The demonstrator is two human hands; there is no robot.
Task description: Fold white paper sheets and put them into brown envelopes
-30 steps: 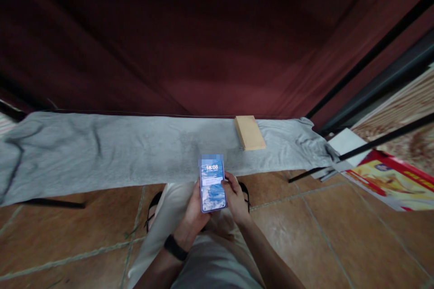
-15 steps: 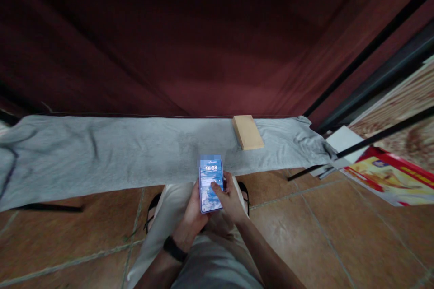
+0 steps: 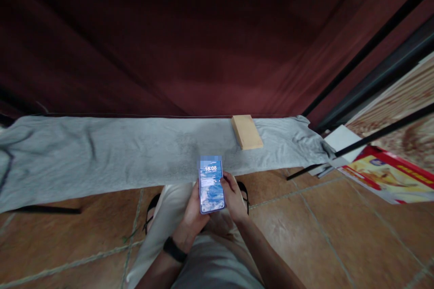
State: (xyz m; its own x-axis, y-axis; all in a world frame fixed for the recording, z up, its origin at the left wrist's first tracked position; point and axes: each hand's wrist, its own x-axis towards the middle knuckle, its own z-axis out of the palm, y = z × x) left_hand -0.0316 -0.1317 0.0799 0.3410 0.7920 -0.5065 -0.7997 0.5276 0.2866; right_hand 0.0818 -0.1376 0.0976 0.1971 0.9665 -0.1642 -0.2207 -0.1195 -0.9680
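A smartphone [image 3: 212,188] is held upright over my lap, its lit screen showing 18:08 on a blue and white cloudy background. My left hand [image 3: 195,210] grips it from the left side and below, with a dark band on the wrist. On the other side, my right hand [image 3: 234,198] holds the phone's right edge, its thumb lying at the side of the screen. The fingers behind the phone are hidden. Beyond the phone, a tan stack like a pad or envelopes [image 3: 248,132] lies on the grey cloth [image 3: 135,149].
The grey cloth covers a long narrow surface in front of my knees. A dark red curtain [image 3: 203,72] hangs behind it. To the right are black metal bars [image 3: 366,54], a white box [image 3: 344,140] and a red and yellow box [image 3: 389,174]. Brown tiles [image 3: 288,230] cover the floor.
My right thumb has moved from the middle of the screen to the phone's right edge. The phone and my left hand stay in nearly the same place.
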